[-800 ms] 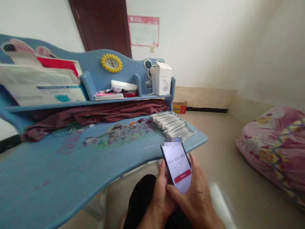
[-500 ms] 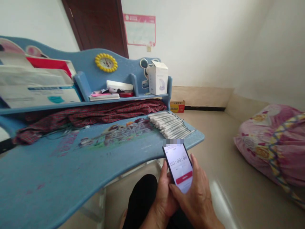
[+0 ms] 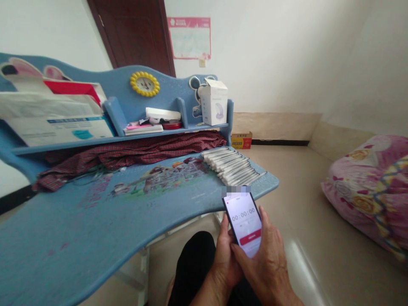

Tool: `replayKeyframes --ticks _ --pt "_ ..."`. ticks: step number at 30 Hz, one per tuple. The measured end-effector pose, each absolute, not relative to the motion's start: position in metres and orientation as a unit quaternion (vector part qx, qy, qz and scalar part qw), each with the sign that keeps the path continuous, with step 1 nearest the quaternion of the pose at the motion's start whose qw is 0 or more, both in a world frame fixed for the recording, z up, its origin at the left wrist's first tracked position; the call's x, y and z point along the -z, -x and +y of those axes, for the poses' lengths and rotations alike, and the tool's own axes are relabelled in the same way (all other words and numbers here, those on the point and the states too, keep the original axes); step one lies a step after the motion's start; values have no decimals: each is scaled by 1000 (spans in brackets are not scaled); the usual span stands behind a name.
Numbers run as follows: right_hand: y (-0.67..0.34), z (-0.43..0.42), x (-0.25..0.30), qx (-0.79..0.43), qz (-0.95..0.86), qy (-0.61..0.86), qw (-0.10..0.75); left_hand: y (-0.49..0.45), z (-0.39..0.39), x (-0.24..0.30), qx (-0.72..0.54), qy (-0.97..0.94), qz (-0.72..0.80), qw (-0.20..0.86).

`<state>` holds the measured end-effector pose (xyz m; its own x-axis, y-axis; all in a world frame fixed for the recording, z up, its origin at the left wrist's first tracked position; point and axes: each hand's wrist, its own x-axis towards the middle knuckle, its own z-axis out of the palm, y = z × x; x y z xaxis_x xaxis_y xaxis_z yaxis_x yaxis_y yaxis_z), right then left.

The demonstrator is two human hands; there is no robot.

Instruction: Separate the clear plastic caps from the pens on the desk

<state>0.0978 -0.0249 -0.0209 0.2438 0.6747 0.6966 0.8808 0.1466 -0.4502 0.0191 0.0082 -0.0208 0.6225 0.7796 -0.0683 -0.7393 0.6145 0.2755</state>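
A smartphone (image 3: 245, 225) with a lit screen reading 00:00:00 above a red button is held over my lap, just off the desk's front edge. My left hand (image 3: 225, 257) cradles it from the left and beneath, its fingers partly hidden. Wrapped round its lower right side is my right hand (image 3: 269, 257), the thumb at the lower left edge of the phone. Beyond the phone, on the desk's right end, lies a row of several white pens (image 3: 234, 165) with dark tips, packed side by side.
The blue desk (image 3: 127, 229) has a raised shelf holding a white box (image 3: 214, 104), a mask box (image 3: 70, 127) and a yellow flower-shaped clock (image 3: 145, 84). Checked cloth (image 3: 134, 151) lies under the shelf. A pink floral bundle (image 3: 366, 187) and a small carton (image 3: 241, 140) rest on the floor.
The view has shifted slightly, so the whole scene sits a little further right. Both hands keep the same hold on the phone, and its screen still reads zero.
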Motion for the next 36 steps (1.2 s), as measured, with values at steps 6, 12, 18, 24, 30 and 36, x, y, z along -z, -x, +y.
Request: replayKeyframes --ticks 6,12,18,24,30,36 --pt "-97 -26 17 105 -599 649 457 -21 9 22 -429 -118 82 892" --pt "-97 -28 14 107 -597 652 454 -22 8 21 -430 -114 88 891" --pt "-98 -28 15 112 -596 649 460 -23 8 19 -427 -107 86 894" --pt "-99 -29 16 103 -599 646 462 -24 7 15 -436 -93 91 890" --pt "-99 -30 14 100 -592 652 462 -26 6 15 -434 -86 108 890" --pt "-99 -32 13 97 -591 652 465 -26 8 15 -427 -75 110 894"
